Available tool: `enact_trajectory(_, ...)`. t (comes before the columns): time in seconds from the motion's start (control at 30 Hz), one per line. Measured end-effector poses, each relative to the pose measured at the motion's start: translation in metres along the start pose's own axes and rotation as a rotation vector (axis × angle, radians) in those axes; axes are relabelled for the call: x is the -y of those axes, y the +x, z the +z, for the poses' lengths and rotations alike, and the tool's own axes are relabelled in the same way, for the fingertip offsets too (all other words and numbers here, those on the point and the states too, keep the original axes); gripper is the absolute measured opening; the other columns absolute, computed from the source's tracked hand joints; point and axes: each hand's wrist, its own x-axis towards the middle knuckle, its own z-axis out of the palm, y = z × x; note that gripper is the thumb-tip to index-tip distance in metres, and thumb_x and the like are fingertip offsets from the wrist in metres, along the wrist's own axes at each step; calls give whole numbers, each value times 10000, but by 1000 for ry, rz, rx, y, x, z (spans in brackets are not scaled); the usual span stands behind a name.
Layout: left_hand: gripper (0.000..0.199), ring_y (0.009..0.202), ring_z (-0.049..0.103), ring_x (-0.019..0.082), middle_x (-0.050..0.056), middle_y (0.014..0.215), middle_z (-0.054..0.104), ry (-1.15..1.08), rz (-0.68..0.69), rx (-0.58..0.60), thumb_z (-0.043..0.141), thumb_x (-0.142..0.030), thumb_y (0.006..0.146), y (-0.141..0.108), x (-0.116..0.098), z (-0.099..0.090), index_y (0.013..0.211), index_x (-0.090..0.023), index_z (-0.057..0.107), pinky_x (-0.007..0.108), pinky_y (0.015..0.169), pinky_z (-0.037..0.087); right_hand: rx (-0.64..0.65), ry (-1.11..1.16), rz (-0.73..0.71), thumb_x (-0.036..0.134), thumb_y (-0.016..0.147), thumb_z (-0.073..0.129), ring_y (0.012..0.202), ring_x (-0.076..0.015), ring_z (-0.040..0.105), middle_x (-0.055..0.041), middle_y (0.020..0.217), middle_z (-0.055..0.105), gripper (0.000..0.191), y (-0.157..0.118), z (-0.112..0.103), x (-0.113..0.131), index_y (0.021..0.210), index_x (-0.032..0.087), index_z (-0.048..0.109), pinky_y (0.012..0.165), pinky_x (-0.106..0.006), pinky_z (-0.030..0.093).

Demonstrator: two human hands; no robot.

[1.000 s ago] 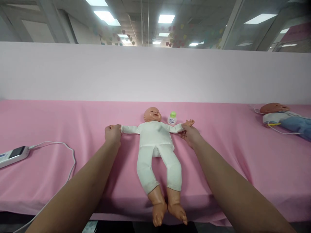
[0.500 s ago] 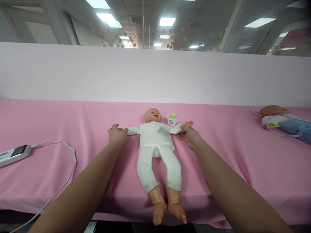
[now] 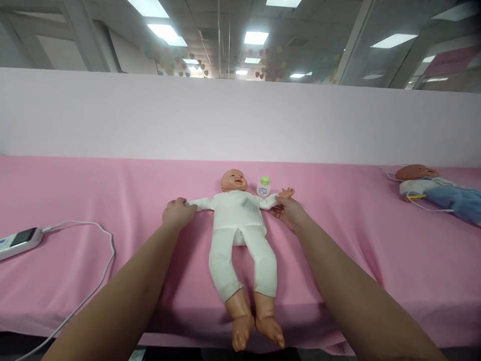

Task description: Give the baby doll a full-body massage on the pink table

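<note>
A baby doll (image 3: 239, 213) in a white top and trousers lies face up on a pink cloth, its arms spread and its bare feet near the front edge. My left hand (image 3: 178, 212) is closed round the end of the doll's sleeved arm on the left, hiding the doll's hand there. On the other side, my right hand (image 3: 290, 212) pinches the sleeve cuff, with the doll's small hand showing beyond it. A small white bottle (image 3: 263, 188) with a green cap stands beside the doll's head, just above the sleeve on the right.
At the left lies a white handheld device (image 3: 20, 242) with a dark screen; its white cable (image 3: 107, 271) curves over the front edge. Another doll (image 3: 447, 196) in blue and white lies far right, with thin tubing around it. A white partition (image 3: 240, 120) stands behind the pink cloth (image 3: 143, 180).
The whole view has shifted slightly, so everything appears a little further left. Both hands keep their hold on the doll's sleeves, and the doll lies as before.
</note>
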Motion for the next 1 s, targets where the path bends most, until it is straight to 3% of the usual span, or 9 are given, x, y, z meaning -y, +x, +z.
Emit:
enact_trajectory(0.13,597,1464,407,396,184,1561,477,163,179,-111,563,-427,882,-23,-18,-5,1428,-184,579,572,1209,280,-7,-8,-5,249,947,652,988,-216,752,-83,1114,759,401,-6,5,5,1339,255,564,933,-376,649)
enact_trajectory(0.3,437,1366,528,348,111,1460,594,7,520,-81,564,-425,915,-91,-37,-15,1294,-230,661,531,1166,385,-7,-50,-6,310,941,671,965,-220,746,-77,1084,756,392,-5,7,6,1319,258,583,890,-373,651)
enact_trajectory(0.4,379,1342,563,325,101,1421,624,-151,701,-45,587,-434,934,-143,-27,-17,1244,-241,687,511,1137,455,-5,-67,-5,315,930,681,949,-221,745,-72,1072,759,397,-3,7,6,1313,262,593,889,-383,645)
enact_trajectory(0.47,337,1300,606,308,106,1405,631,-236,801,60,605,-375,945,-173,-11,-16,1246,-250,689,480,1085,524,-3,-79,7,321,932,678,966,-229,745,-86,1092,761,349,-3,7,7,1266,237,620,906,-393,639)
enact_trajectory(0.57,325,1398,537,316,107,1408,634,-278,907,149,657,-296,930,-206,16,-12,1252,-269,689,465,1095,541,6,-78,7,332,946,665,1007,-238,741,-98,1112,764,304,-3,7,6,1228,221,636,932,-403,633)
enact_trajectory(0.7,493,1497,411,365,120,1551,522,-149,988,167,742,-347,893,-225,37,-11,1369,-299,626,521,1108,530,7,-113,-13,366,970,639,1007,-239,745,-84,1109,765,369,-2,5,3,1319,250,597,955,-419,626)
enact_trajectory(0.83,759,1517,353,423,150,1626,420,-87,1087,155,819,-572,810,-230,41,-11,1467,-296,557,573,1125,495,-3,-165,-19,408,999,604,984,-237,748,-90,1134,760,449,-1,5,0,1418,255,547,953,-423,623)
enact_trajectory(0.93,956,1518,315,481,195,1649,362,-12,1155,79,800,-740,719,-234,43,0,1501,-261,530,616,1106,493,-1,-154,-23,405,1014,589,1009,-229,747,-90,1196,748,570,-4,6,1,1543,273,424,964,-414,619)
enact_trajectory(1.0,944,1511,312,502,223,1642,351,32,1188,-11,767,-751,746,-239,43,10,1497,-229,534,638,1078,508,2,-155,-28,398,1012,596,1013,-225,747,-88,1213,744,657,-6,8,3,1604,287,332,964,-405,621)
